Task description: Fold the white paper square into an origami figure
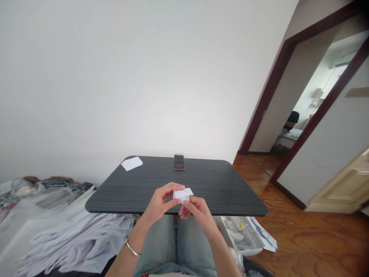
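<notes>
Charcoal-coloured, with a fine streaked grain, the table (219, 184) spread beneath my head view; its corners were rounded, its back edge ran along a smooth pale wall (173, 77), and its front edge crossed above blue denim jeans (155, 240). From my distant seat I saw the folded paper (181, 195), small, white and thin, held up over the table near that front edge, with one pointed corner jutting to the right; the left hand (163, 198) pinched its left side between thumb and fingers; the right hand (197, 211) pinched its lower right part, thumb on top and fingers curled under. Behind them, near the back edge, a phone (179, 162) leaned upright, slim and oblong; at the back left corner lay flat white sheets (132, 163), straight-edged and slightly fanned; I read dark tabletop to either side of both hands, giving them sideways room; beyond the front edge, on the left, rumpled white cloth (77, 238) bunched in soft folds.
</notes>
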Tool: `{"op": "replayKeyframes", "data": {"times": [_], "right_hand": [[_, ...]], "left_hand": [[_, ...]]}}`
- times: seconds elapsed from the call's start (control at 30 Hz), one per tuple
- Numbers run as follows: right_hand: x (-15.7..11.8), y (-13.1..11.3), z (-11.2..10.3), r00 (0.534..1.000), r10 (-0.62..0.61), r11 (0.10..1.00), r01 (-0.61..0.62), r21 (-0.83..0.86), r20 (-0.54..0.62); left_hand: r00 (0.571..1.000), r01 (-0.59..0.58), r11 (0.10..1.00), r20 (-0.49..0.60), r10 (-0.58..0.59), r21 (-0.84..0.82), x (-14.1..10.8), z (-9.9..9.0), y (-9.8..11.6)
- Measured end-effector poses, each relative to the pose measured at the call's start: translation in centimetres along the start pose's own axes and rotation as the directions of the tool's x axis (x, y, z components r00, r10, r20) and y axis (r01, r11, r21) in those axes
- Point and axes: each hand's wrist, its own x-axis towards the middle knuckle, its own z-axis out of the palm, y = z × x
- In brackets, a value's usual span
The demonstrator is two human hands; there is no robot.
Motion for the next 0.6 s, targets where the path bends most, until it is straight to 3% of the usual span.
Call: {"op": "replayKeyframes", "data": {"times": [0.1, 0.2, 0.3, 0.4, 0.6], "right_hand": [[0.1, 0.0, -0.5, 0.982, -0.123, 0.991, 0.113, -0.077, -0.141], [0.1, -0.4, -1.2, 0.913, -0.337, 0.914, 0.258, -0.314, -0.231], [0.1, -1.0, -1.5, 0.849, -0.516, 0.73, 0.368, -0.576, -0.112], [0.2, -1.3, -1.5, 0.776, -0.629, 0.573, 0.431, -0.697, -0.038], [0.5, -1.7, -1.2, 0.726, -0.683, 0.456, 0.508, -0.731, 0.079]], "left_hand": [[1.0, 0.023, 0.999, 0.014, -0.024, 0.031, 0.0, 0.1, 0.2], [0.996, 0.078, 0.991, 0.04, -0.083, 0.111, 0.0, 0.3, 0.4], [0.992, 0.103, 0.979, 0.056, -0.115, 0.177, 0.0, 0.6, 0.5], [0.99, 0.092, 0.972, 0.084, -0.112, 0.215, 0.0, 0.9, 0.6], [0.988, 0.081, 0.954, 0.103, -0.115, 0.29, -0.1, 1.0, 1.0]]}}
